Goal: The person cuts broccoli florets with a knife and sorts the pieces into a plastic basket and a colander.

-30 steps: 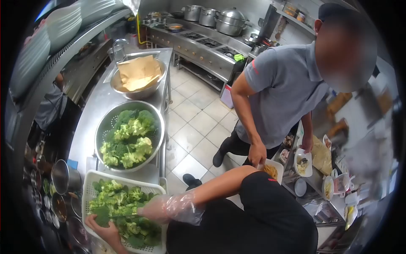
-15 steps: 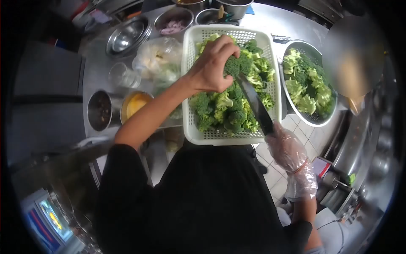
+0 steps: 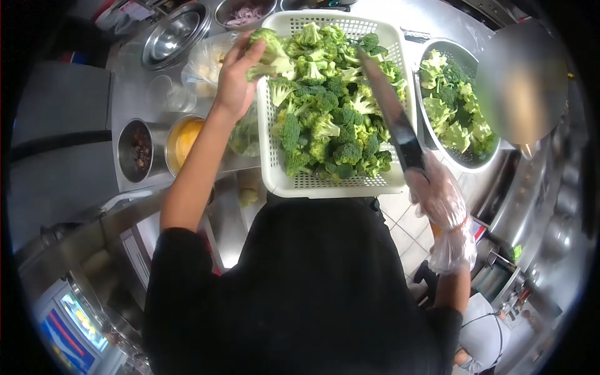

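Observation:
My bare left hand [image 3: 236, 81] grips a piece of broccoli [image 3: 273, 53] above the upper left rim of a white plastic basket [image 3: 265, 150]. The stem side of that piece faces up. Cut broccoli florets [image 3: 325, 125] fill much of the basket. In a clear plastic glove, my right hand [image 3: 440, 194] is closed round the handle of a long-bladed knife [image 3: 390, 106]. Its blade slants up and left over the basket's right side, apart from the held broccoli. To the right, a perforated metal colander [image 3: 428, 115] contains more broccoli pieces.
Left of the basket stand a bowl of yellow liquid [image 3: 186, 140], a pot with dark contents [image 3: 141, 153], a clear plastic bag [image 3: 203, 65] and stacked metal bowls [image 3: 175, 37]. A bowl of sliced onion [image 3: 245, 14] sits behind. A person in a white cap [image 3: 484, 331] is at lower right.
My left hand has moved left with broccoli from the basket's middle to its upper left rim. The knife has come away from the broccoli, its blade now more upright. The view has shifted slightly.

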Available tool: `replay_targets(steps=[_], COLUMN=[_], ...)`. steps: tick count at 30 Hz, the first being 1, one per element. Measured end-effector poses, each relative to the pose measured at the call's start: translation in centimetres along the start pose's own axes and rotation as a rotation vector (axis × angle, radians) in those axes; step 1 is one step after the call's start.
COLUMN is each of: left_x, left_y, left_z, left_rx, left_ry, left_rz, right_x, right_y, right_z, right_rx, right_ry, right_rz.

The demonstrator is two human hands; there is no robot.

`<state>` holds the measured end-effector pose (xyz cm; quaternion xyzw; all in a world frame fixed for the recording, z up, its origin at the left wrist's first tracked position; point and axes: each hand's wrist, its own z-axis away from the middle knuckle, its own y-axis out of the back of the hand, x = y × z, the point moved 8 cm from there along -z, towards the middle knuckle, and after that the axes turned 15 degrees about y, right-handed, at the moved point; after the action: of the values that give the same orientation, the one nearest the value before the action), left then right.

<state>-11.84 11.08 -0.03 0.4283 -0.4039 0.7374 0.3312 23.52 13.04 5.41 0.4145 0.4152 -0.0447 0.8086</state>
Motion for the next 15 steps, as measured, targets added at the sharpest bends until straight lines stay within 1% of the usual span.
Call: replay_targets(steps=[1, 2, 3, 4, 5, 7, 9, 10, 12, 13, 15], left_x=[-0.4, -1.4, -1.9, -2.4, -3.7, -3.9, -3.6, -3.5, -3.7, -3.7, -3.8], left_y=[0.3, -0.7, -1.7, -2.3, -2.6, -4.3, -5.2, -5.3, -5.3, -5.4, -5.7], left_z=[0.1, 0.3, 0.8, 1.3, 1.1, 1.9, 2.0, 1.6, 1.5, 1.3, 1.0], left_rx=[0.010, -0.166, -0.339, -0.310, -0.442, -0.407, -0.441, -0.421, -0.327, -0.289, -0.308], left_ry=[0.000, 0.099, 0.187, 0.226, 0.201, 0.207, 0.174, 0.122, 0.171, 0.209, 0.223], left_rz=[0.003, 0.160, 0.317, 0.326, 0.424, 0.423, 0.446, 0.366, 0.348, 0.335, 0.344], right_x=[0.4, 1.0, 1.8, 2.4, 1.9, 1.3, 0.0, -0.4, -1.6, -1.9, -2.2], right_y=[0.5, 0.7, 0.3, 0.4, 0.8, -0.4, -1.1, -1.5, -1.8, -1.8, -1.8], right_z=[0.7, 1.5, 2.1, 2.6, 2.9, 3.1, 3.3, 3.4, 3.1, 2.9, 2.7], right_rx=[0.067, 0.065, 0.056, 0.180, 0.303, 0.212, 0.235, 0.244, 0.266, 0.259, 0.247], right_ry=[-0.068, -0.126, -0.112, 0.003, 0.130, 0.013, 0.167, 0.233, 0.335, 0.319, 0.300], right_rz=[-0.090, -0.110, -0.106, -0.012, 0.076, 0.057, 0.026, 0.036, 0.034, 0.005, -0.025])
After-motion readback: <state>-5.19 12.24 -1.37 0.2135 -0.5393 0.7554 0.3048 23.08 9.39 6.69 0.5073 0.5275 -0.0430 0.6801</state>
